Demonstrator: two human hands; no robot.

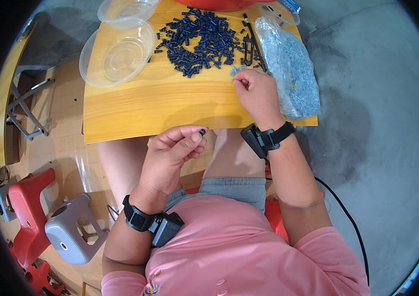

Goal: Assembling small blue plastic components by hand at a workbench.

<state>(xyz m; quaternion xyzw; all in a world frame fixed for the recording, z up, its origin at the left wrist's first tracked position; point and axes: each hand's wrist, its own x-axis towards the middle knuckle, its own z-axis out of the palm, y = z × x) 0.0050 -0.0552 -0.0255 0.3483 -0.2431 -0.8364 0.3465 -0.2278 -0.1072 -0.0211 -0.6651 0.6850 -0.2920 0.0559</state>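
Just off the table's near edge, my left hand [176, 148] pinches a small dark cylindrical piece [202, 132] between thumb and fingertips. My right hand [259, 91] is over the table's right side with its fingers curled together. Whatever those fingers hold, if anything, is hidden. Right beside its fingertips lies a small patch of tiny silvery bits [235, 71]. Farther back spreads a large heap of short dark blue-black plastic pieces [204, 42], similar in colour to the one in my left hand.
A clear plastic bag [291, 69] full of small silvery-blue parts lies along the right edge of the yellow table [160, 106]. Dark slim tools [250, 47] lie beside the heap. Clear round bowls [118, 52] stand at the left, a red basin [214, 4] at the back. Plastic stools [73, 229] stand lower left.
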